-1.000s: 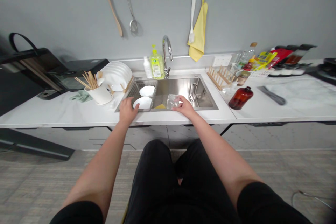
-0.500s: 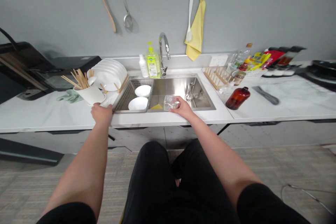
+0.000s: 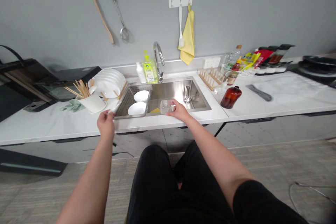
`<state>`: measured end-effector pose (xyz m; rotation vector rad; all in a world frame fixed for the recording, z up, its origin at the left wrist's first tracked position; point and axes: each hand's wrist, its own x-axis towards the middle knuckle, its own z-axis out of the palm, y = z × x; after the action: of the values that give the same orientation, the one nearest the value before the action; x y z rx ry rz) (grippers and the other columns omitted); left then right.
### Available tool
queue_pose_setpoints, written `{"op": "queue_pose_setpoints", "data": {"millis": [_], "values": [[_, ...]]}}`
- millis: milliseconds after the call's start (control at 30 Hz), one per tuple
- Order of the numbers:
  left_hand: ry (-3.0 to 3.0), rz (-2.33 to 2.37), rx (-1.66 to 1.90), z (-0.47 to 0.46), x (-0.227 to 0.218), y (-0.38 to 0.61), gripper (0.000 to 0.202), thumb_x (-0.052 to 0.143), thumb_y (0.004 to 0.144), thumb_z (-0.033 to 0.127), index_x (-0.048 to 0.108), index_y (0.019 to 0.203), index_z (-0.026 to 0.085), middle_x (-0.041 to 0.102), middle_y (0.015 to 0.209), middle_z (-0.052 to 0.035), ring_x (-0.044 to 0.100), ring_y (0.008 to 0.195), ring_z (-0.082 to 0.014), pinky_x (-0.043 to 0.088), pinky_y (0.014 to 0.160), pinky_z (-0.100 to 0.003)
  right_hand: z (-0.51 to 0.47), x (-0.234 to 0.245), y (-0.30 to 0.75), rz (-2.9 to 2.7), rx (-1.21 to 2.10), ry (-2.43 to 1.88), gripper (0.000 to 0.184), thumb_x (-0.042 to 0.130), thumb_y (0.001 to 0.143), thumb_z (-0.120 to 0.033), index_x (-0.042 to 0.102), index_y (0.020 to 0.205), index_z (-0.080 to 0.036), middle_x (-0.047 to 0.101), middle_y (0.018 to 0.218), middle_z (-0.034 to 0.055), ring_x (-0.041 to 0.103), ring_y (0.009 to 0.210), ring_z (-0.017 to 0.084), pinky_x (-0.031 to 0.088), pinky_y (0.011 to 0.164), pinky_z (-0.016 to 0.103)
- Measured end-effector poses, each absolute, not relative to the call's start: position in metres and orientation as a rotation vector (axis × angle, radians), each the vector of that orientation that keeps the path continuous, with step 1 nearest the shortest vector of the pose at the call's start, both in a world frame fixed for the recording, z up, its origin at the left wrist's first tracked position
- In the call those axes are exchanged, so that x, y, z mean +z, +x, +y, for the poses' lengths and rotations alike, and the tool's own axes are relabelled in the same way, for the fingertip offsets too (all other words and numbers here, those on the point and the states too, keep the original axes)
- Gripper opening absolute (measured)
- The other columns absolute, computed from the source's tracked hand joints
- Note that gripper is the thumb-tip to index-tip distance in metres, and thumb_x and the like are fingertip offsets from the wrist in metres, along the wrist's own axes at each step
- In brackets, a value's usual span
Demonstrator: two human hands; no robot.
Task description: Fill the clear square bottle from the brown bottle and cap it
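My right hand [image 3: 179,110] grips a small clear square container [image 3: 165,107] by its right side, above the front of the sink [image 3: 173,89]. The fingers of my left hand [image 3: 105,123] are pinched on a slim white object [image 3: 114,107], whose kind I cannot make out. That hand is over the counter's front edge, left of the wire drying basket [image 3: 126,103]. Two white bowls [image 3: 137,108] sit in this basket. A yellow piece [image 3: 155,111], perhaps a sponge, shows at the sink's front.
Left of the sink are a white holder with chopsticks [image 3: 92,103], racked white plates [image 3: 111,78] and a green cloth [image 3: 72,105]. Soap bottles [image 3: 149,71] stand by the faucet [image 3: 158,59]. On the right are a wooden rack [image 3: 210,78], an amber bottle [image 3: 231,97] and grey tongs [image 3: 259,92].
My left hand has lifted the slim white object from the counter beside the chopstick holder. My right hand keeps hold of the clear container. The camera view has shifted and tilted slightly.
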<state>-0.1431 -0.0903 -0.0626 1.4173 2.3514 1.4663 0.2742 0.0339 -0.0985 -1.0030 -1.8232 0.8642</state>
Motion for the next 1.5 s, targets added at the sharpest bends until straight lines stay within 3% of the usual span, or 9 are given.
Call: {"op": "queue_pose_setpoints", "data": {"millis": [167, 367, 533, 733, 1067, 1200, 1367, 1433, 1500], "values": [[1.543, 1.81, 1.625, -0.134, -0.043, -0.045, 0.045, 0.057, 0.109, 0.059, 0.073, 0.126, 0.02, 0.078, 0.09, -0.0056, 0.081, 0.09, -0.0251, 0.068, 0.094, -0.041, -0.011, -0.092, 0.276, -1.809, 0.825, -0.984, 0.079, 0.105, 0.071, -0.044, 0.072, 0.141, -0.026, 0.08, 0.112, 0.0023, 0.059, 0.072, 0.018, 0.053, 0.071, 0.034], [1.755, 1.527, 1.423, -0.172, 0.013, 0.021, 0.04, 0.074, 0.105, 0.062, 0.081, 0.115, 0.023, 0.075, 0.075, -0.0018, 0.074, 0.071, -0.0222, 0.06, 0.074, -0.034, -0.087, -0.09, 0.297, -1.824, 0.719, -0.953, 0.09, 0.105, 0.077, -0.045, 0.068, 0.157, -0.03, 0.077, 0.145, 0.0113, 0.07, 0.092, 0.024, 0.06, 0.082, 0.04], [1.921, 1.53, 1.244, -0.178, 0.032, 0.036, 0.036, 0.074, 0.103, 0.061, 0.083, 0.107, 0.026, 0.076, 0.073, -0.0023, 0.071, 0.069, -0.0243, 0.053, 0.067, -0.035, -0.121, -0.081, 0.316, -1.831, 0.669, -0.946, 0.087, 0.105, 0.079, -0.038, 0.069, 0.157, -0.031, 0.075, 0.146, 0.0118, 0.074, 0.103, 0.027, 0.062, 0.086, 0.041], [2.086, 1.597, 1.145, -0.193, 0.042, 0.039, 0.03, 0.072, 0.102, 0.055, 0.084, 0.106, 0.028, 0.077, 0.075, -0.0019, 0.069, 0.068, -0.0249, 0.05, 0.068, -0.037, -0.135, -0.078, 0.323, -1.828, 0.658, -0.945, 0.086, 0.105, 0.079, -0.036, 0.069, 0.157, -0.032, 0.076, 0.138, 0.0093, 0.071, 0.093, 0.025, 0.062, 0.083, 0.041], [2.373, 1.526, 0.778, -0.206, 0.057, 0.061, 0.017, 0.075, 0.105, 0.045, 0.084, 0.104, 0.03, 0.077, 0.072, -0.0026, 0.07, 0.062, -0.0262, 0.044, 0.061, -0.037, -0.167, -0.055, 0.323, -1.954, 0.599, -0.896, 0.089, 0.106, 0.081, -0.033, 0.067, 0.161, -0.038, 0.074, 0.147, 0.0086, 0.076, 0.107, 0.029, 0.066, 0.1, 0.048], [2.486, 1.49, 0.692, -0.205, 0.057, 0.077, 0.013, 0.076, 0.104, 0.037, 0.085, 0.109, 0.03, 0.083, 0.084, -0.0073, 0.077, 0.072, -0.03, 0.053, 0.069, -0.04, -0.178, -0.048, 0.324, -1.945, 0.608, -0.884, 0.09, 0.105, 0.081, -0.032, 0.065, 0.162, -0.037, 0.073, 0.144, 0.0091, 0.076, 0.106, 0.029, 0.066, 0.1, 0.049], [2.588, 1.256, 0.697, -0.207, 0.06, 0.082, 0.043, 0.068, 0.094, 0.013, 0.085, 0.129, 0.033, 0.088, 0.124, -0.0089, 0.083, 0.118, -0.0349, 0.065, 0.106, -0.052, -0.184, -0.045, 0.335, -1.894, 0.693, -0.82, 0.088, 0.103, 0.08, -0.025, 0.067, 0.158, -0.038, 0.072, 0.132, 0.0063, 0.073, 0.095, 0.025, 0.067, 0.091, 0.045], [2.595, 1.21, 0.713, -0.209, 0.061, 0.082, 0.049, 0.073, 0.092, 0.014, 0.084, 0.135, 0.034, 0.087, 0.131, -0.0088, 0.082, 0.124, -0.0357, 0.064, 0.112, -0.054, -0.186, -0.043, 0.338, -1.894, 0.699, -0.8, 0.087, 0.103, 0.08, -0.024, 0.068, 0.158, -0.039, 0.072, 0.133, 0.0064, 0.073, 0.097, 0.026, 0.067, 0.091, 0.046], [2.571, 1.24, 0.752, -0.211, 0.062, 0.082, 0.048, 0.083, 0.095, 0.028, 0.081, 0.142, 0.035, 0.086, 0.137, -0.0096, 0.082, 0.125, -0.0374, 0.065, 0.112, -0.055, -0.188, -0.04, 0.339, -1.897, 0.697, -0.797, 0.086, 0.103, 0.079, -0.024, 0.068, 0.157, -0.04, 0.072, 0.135, 0.0067, 0.073, 0.098, 0.027, 0.067, 0.092, 0.047]]}}
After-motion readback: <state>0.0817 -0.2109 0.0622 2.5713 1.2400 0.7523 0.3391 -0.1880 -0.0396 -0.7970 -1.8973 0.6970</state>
